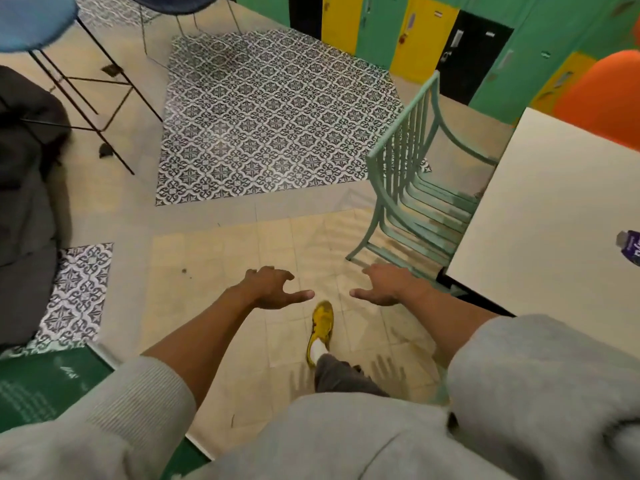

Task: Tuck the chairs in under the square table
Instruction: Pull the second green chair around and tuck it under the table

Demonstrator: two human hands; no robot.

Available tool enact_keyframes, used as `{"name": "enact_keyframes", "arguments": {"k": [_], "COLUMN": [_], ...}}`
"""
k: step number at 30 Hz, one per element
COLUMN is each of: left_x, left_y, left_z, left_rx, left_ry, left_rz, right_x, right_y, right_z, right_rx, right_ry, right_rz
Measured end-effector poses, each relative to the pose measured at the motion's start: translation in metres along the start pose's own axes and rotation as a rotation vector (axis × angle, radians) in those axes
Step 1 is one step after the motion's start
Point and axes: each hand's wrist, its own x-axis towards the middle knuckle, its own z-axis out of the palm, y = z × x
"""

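1. Head view: both hands are out in front over bare floor tiles, palms down, holding nothing. The left hand (pixel 273 289) has its fingers spread and loosely curled. The right hand (pixel 388 285) is also empty, fingers spread and relaxed.
2. The green chair (pixel 412 188) stands ahead and to the right of the hands, at the left edge of the white table (pixel 554 237). Its seat slats already run partly under the tabletop; the slatted backrest sticks up clear of the edge.
3. Key relation: the chair lies forward and right of the fingers, and the right hand is the nearer one, close to the chair's near leg but not touching it. The left hand is well apart from it.
4. The backrest top rail runs away from the viewer, roughly along the table's left edge. Judgement: a push in would go rightward, across that rail, toward the table.
5. An orange chair (pixel 602 98) shows at the far side of the table, mostly cut off; cannot tell how far in it sits.
6. A purple bottle (pixel 630 247) lies on the table at the frame's right edge.
7. Also visible: a yellow shoe (pixel 322 323) stepping forward between the hands, a blue stool (pixel 34 22) far left, coloured lockers (pixel 381 29) at the back.
8. Judgement: green chair looks nearly tucked; hands are free for the next chair.
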Motion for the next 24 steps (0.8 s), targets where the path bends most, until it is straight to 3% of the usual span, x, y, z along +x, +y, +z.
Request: {"name": "enact_keyframes", "arguments": {"k": [7,14,19,24], "left_x": [0.108,0.214,0.292,0.386], "left_y": [-0.041,-0.057,-0.039,-0.012], "left_z": [-0.118,-0.244,-0.327,-0.414], "left_rx": [0.033,0.018,0.106,0.2], "left_ry": [-0.074,0.033,0.041,0.056], "left_rz": [-0.021,0.004,0.124,0.347], "right_x": [0.111,0.208,0.246,0.282], "right_y": [0.014,0.032,0.07,0.116], "right_z": [-0.094,-0.221,-0.28,-0.304], "right_rx": [-0.023,0.003,0.184,0.45], "right_ry": [-0.002,0.265,0.439,0.526], "right_rz": [-0.042,-0.097,0.071,0.356]}}
